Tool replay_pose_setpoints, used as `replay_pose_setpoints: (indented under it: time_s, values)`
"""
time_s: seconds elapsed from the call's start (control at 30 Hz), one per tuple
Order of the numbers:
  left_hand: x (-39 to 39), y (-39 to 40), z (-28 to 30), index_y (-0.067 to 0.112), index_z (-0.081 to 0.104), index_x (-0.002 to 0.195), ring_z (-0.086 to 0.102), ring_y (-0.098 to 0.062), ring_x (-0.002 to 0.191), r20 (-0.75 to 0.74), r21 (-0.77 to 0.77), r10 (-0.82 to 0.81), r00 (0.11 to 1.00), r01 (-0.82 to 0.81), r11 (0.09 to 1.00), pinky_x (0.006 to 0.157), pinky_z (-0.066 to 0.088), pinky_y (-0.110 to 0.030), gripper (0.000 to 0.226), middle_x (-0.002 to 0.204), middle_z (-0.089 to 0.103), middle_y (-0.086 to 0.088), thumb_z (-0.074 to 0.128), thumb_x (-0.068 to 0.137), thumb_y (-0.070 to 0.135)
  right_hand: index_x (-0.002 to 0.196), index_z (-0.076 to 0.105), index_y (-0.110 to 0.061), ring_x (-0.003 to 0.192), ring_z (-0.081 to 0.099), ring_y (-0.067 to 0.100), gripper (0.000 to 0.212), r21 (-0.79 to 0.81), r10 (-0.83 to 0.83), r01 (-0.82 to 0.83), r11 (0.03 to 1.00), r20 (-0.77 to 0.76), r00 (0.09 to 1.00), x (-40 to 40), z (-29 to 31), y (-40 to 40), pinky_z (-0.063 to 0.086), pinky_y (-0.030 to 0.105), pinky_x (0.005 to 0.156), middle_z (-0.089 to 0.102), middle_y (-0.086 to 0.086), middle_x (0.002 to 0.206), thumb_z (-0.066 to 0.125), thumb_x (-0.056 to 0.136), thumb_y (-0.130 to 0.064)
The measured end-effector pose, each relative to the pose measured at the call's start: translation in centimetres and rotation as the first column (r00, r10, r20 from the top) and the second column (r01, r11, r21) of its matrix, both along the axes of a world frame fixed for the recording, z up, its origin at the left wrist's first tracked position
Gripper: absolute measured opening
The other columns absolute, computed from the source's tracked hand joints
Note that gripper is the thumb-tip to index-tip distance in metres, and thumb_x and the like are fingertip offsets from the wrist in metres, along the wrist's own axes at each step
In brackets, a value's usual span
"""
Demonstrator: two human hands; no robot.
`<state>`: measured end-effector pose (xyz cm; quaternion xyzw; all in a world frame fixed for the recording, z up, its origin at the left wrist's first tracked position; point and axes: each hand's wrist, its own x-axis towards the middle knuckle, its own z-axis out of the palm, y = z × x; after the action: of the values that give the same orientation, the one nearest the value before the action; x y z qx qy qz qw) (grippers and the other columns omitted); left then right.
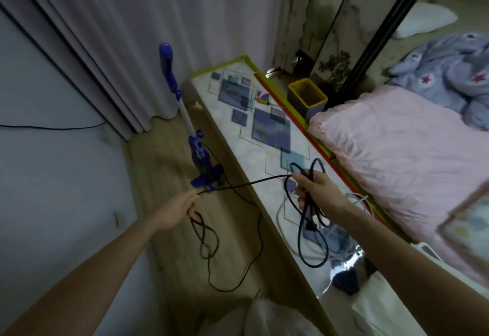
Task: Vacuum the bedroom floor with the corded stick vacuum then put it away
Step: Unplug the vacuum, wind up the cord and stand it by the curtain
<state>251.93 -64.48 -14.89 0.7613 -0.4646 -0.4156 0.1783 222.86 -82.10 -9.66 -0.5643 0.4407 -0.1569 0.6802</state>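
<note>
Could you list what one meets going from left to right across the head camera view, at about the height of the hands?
Left hand pinching the black cord → right hand gripping coiled loops of the cord → pink bedding. The blue stick vacuum stands upright farther back.

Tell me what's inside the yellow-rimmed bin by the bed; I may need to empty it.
The yellow-rimmed bin looks dark inside; no contents show from the head view. Its bottom is in shadow, so small rubbish there cannot be ruled out.
</note>
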Motion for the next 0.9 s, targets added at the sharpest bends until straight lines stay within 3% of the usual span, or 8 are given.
replay_pose_setpoints:
  time_s: [0.1, 0.2, 0.3, 0.43, 0.53, 0.67, 0.8, 0.9]
  values:
    - [-1.4, -0.4, 1.8, 0.009, 0.049, 0.08, 0.039, -0.013, 0.049, -0.183, -0.119, 0.27, 0.945, -0.294, 0.949, 0.048, 0.037, -0.019, 0.033, 0.058, 0.041, 0.0, 0.031, 0.105, 0.019, 0.073, 0.043, -0.013, 0.043, 0.033, 0.013, 0.031, -0.087, -0.077, 0.074, 0.993, -0.031, 0.997, 2.0, 0.7, 1.7, 0.033, 0.031, 0.049, 0.035, -0.005, 0.049, 0.048, 0.102, -0.024]
    - [-3.4, -1.7, 4.3, 0.01, 0.051, 0.081, 0.029, -0.006, 0.043, -0.29, -0.057, 0.186, 0.939, -0.211, 0.976, 0.042, 0.025, -0.019, 0.035, 0.054, 0.035, 0.007, 0.03, 0.106, 0.026, 0.076, 0.061, -0.007, 0.047, 0.038, 0.014, 0.036, -0.19, -0.061, 0.046, 0.981, -0.077, 0.995, 5.9, 2.1, 4.7, 0.034, 0.03, 0.052, 0.039, -0.002, 0.05, 0.055, 0.097, -0.036]
    - [-4.2, -1.5, 6.1, 0.012, 0.052, 0.079, 0.03, -0.003, 0.04, -0.351, -0.089, 0.1, 0.931, -0.139, 0.986, 0.04, 0.024, -0.017, 0.038, 0.048, 0.037, 0.01, 0.031, 0.106, 0.026, 0.079, 0.068, 0.001, 0.049, 0.041, 0.015, 0.05, -0.193, 0.001, -0.019, 0.981, -0.093, 0.996, 9.1, 2.9, 6.9, 0.033, 0.029, 0.052, 0.046, 0.002, 0.053, 0.065, 0.087, -0.048]
    - [-3.7, 0.0, 7.7, 0.013, 0.057, 0.079, 0.038, -0.006, 0.041, -0.303, -0.173, 0.04, 0.952, -0.096, 0.98, 0.042, 0.031, -0.019, 0.039, 0.049, 0.048, 0.007, 0.032, 0.106, 0.025, 0.063, 0.061, -0.011, 0.045, 0.038, 0.014, 0.04, -0.165, 0.061, -0.079, 0.983, -0.112, 0.992, 11.7, 3.4, 8.5, 0.03, 0.028, 0.047, 0.045, 0.002, 0.05, 0.073, 0.081, -0.044]
    - [-2.9, 1.4, 8.6, 0.012, 0.056, 0.077, 0.039, -0.005, 0.041, -0.288, -0.214, 0.01, 0.958, -0.075, 0.974, 0.041, 0.031, -0.018, 0.038, 0.052, 0.051, 0.005, 0.034, 0.105, 0.024, 0.06, 0.059, -0.009, 0.038, 0.038, 0.01, 0.038, -0.145, 0.077, -0.096, 0.985, -0.132, 0.988, 13.1, 4.0, 9.6, 0.03, 0.024, 0.043, 0.047, -0.001, 0.044, 0.074, 0.083, -0.035]
    - [-2.6, 3.0, 8.0, 0.011, 0.049, 0.075, 0.041, -0.005, 0.043, -0.33, -0.25, 0.02, 0.944, -0.108, 0.962, 0.047, 0.035, -0.017, 0.035, 0.051, 0.05, 0.007, 0.034, 0.105, 0.021, 0.066, 0.066, 0.0, 0.033, 0.043, 0.004, 0.033, -0.193, -0.082, 0.055, 0.98, -0.138, 0.987, 15.2, 4.5, 10.0, 0.034, 0.021, 0.039, 0.052, -0.002, 0.044, 0.073, 0.085, -0.025]
    - [-1.7, 7.2, 4.2, 0.019, 0.055, 0.082, 0.06, -0.004, 0.063, -0.203, -0.103, -0.062, 0.977, 0.041, 0.994, 0.068, 0.045, -0.023, 0.031, 0.062, 0.052, 0.007, 0.035, 0.104, 0.028, 0.075, 0.062, -0.004, 0.053, 0.054, 0.018, 0.028, -0.396, -0.292, 0.174, 0.901, -0.262, 0.92, 15.6, 4.6, 7.6, 0.04, 0.028, 0.05, 0.055, 0.005, 0.059, 0.07, 0.088, -0.027]
    - [0.0, 9.4, 2.5, 0.02, 0.055, 0.082, 0.059, -0.002, 0.066, -0.087, -0.009, -0.104, 0.991, 0.103, 0.995, 0.068, 0.047, -0.026, 0.032, 0.069, 0.055, 0.004, 0.034, 0.104, 0.03, 0.061, 0.052, -0.008, 0.051, 0.052, 0.019, 0.036, -0.502, -0.343, 0.127, 0.856, -0.365, 0.865, 14.6, 3.4, 6.9, 0.038, 0.025, 0.049, 0.052, 0.003, 0.054, 0.066, 0.09, -0.024]
